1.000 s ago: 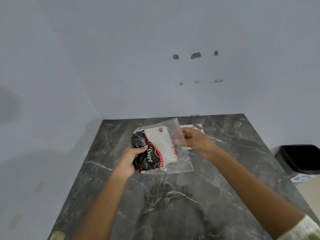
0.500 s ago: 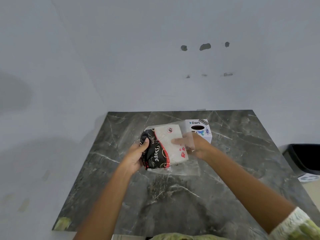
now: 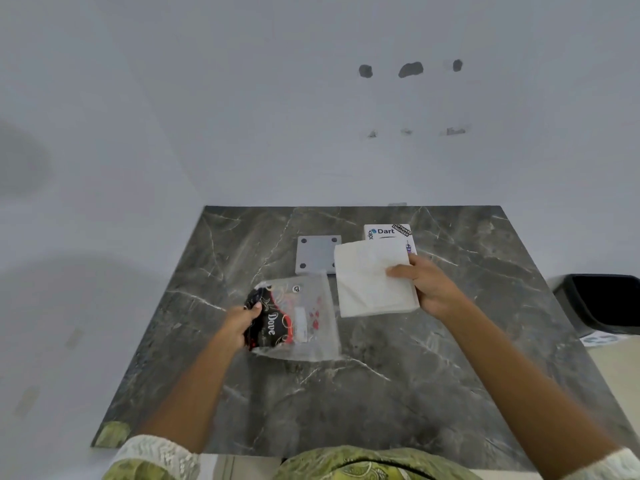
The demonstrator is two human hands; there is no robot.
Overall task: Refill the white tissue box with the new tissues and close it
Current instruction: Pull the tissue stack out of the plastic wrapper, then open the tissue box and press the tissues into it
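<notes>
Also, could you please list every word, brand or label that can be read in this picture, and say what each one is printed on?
"Dart": top of the white tissue box, partly hidden by the tissue stack in the right hand.
"SOFTWARE ENGINEER": black slanted corner label on that box; small, likely reading only.
"Dove": black part of the plastic wrapper held by the left hand.
Sideways blue letters at the box's left edge and the wrapper's round logo: too small to read.

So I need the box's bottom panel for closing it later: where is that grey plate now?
In the head view, the grey plate lies flat toward the table's far side, just left of the white tissue box, beyond the plastic wrapper.
</notes>
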